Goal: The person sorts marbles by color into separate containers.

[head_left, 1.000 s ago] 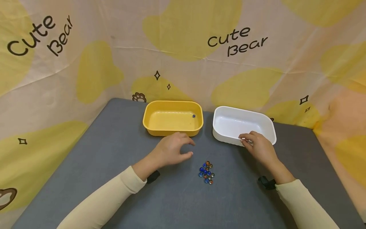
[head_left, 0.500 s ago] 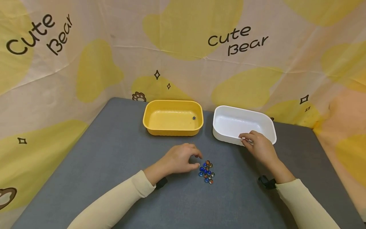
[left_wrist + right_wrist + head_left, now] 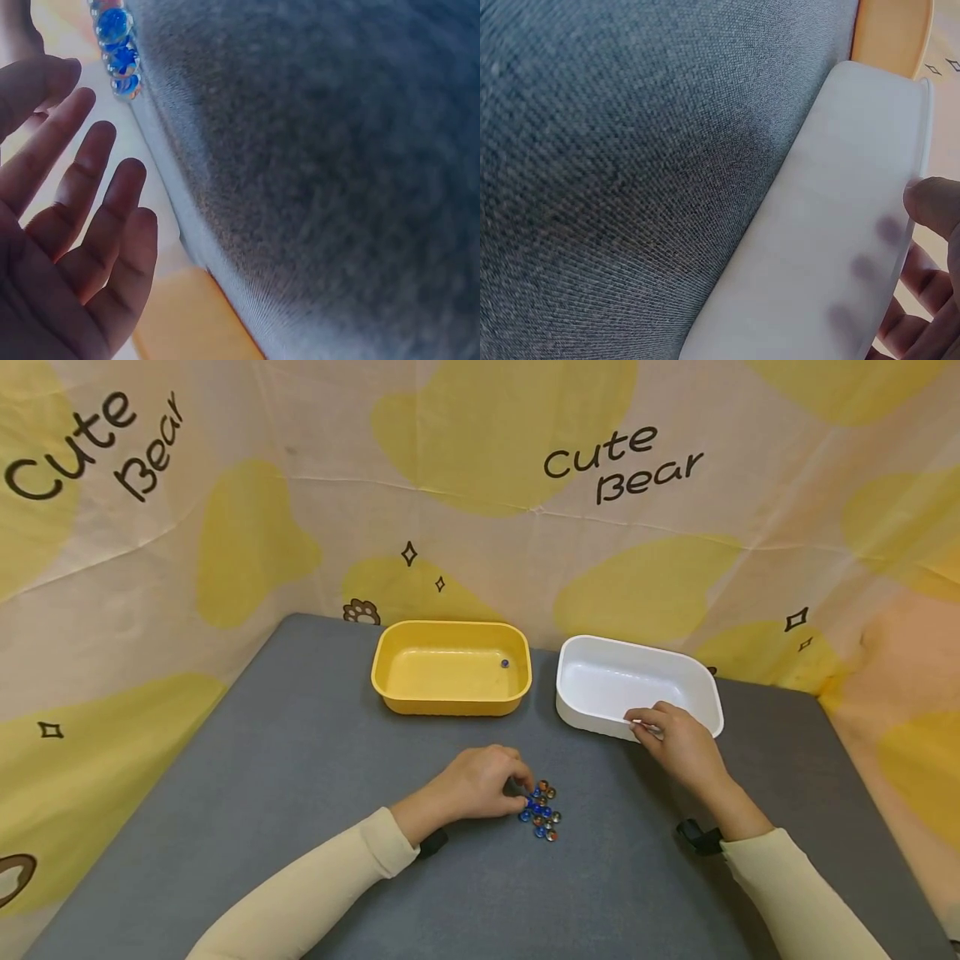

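Observation:
My left hand (image 3: 486,783) hovers at the left edge of a small cluster of glass marbles (image 3: 538,811), blue and orange-brown ones. In the left wrist view its fingers are loosely bent, and I see nothing held; the marbles (image 3: 114,28) lie just beyond the fingertips. My right hand (image 3: 678,747) pinches the near rim of a white plastic tub (image 3: 592,724). The right wrist view has the thumb on the outer wall of the tub (image 3: 810,202) and the fingers behind it, their shadows showing through.
A yellow tub (image 3: 450,707) stands left of the white one, with a single blue marble (image 3: 505,664) inside. Both tubs are near the back of the grey table (image 3: 300,760), against a printed cloth backdrop (image 3: 480,460).
My left hand has moved from beside the yellow tub toward me and right, to the marbles, its thumb and forefinger drawing closer together. The right hand keeps its hold on the rim.

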Available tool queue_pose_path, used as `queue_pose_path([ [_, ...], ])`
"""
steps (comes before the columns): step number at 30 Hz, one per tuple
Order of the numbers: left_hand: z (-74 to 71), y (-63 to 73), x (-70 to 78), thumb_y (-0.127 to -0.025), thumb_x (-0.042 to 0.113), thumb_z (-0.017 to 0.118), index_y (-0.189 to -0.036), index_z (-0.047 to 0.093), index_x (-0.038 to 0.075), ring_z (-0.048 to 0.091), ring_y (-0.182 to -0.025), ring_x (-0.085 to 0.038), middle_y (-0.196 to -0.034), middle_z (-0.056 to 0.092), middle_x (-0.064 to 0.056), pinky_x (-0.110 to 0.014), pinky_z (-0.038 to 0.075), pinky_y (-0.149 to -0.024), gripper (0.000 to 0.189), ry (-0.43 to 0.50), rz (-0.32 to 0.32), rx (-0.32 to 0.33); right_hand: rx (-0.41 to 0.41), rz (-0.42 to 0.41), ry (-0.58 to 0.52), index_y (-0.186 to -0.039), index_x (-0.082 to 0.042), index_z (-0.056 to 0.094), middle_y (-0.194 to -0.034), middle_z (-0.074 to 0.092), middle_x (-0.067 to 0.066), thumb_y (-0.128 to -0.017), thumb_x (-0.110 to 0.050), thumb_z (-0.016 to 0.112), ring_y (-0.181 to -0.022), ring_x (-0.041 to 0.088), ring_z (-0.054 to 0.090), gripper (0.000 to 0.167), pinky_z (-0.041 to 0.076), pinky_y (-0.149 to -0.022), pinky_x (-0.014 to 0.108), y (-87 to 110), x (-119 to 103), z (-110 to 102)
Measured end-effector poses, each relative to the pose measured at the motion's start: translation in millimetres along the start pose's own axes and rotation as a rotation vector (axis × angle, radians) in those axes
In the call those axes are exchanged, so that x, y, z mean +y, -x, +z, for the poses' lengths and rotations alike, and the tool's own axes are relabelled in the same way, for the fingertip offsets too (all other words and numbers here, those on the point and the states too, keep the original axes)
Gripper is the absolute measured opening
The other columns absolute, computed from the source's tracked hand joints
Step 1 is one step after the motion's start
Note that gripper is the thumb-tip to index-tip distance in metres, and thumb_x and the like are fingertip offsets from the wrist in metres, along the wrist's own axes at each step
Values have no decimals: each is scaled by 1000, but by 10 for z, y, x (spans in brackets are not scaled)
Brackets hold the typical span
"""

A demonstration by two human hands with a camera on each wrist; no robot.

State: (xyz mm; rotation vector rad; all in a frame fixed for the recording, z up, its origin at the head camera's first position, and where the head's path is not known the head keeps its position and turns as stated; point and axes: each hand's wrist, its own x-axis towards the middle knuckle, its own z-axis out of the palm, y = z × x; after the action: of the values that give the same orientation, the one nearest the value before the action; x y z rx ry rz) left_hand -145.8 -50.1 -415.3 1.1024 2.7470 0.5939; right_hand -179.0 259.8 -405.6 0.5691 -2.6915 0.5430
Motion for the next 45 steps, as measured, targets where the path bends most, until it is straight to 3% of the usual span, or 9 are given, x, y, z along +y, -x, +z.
queue_pose_path([
  [24, 60, -55, 8, -80, 31, 74, -87, 72, 26, 58, -80, -3, -89, 64, 12, -25, 48, -68, 9, -69, -6, -50, 3, 9, 0, -98, -14, 75, -72, 58, -5, -84, -9, 72, -66, 14, 57, 16, 43, -56, 30, -4, 2, 11],
  [45, 31, -97, 15, -81, 30, 72, -85, 72, 26, 56, -76, -3, -86, 63, 11, -23, 46, -65, 5, -61, -9, -62, -2, 20, 1, -99, -15, 75, -72, 58, -5, -84, -9, 72, -65, 13, 56, 16, 42, -56, 29, -4, -6, 9],
])
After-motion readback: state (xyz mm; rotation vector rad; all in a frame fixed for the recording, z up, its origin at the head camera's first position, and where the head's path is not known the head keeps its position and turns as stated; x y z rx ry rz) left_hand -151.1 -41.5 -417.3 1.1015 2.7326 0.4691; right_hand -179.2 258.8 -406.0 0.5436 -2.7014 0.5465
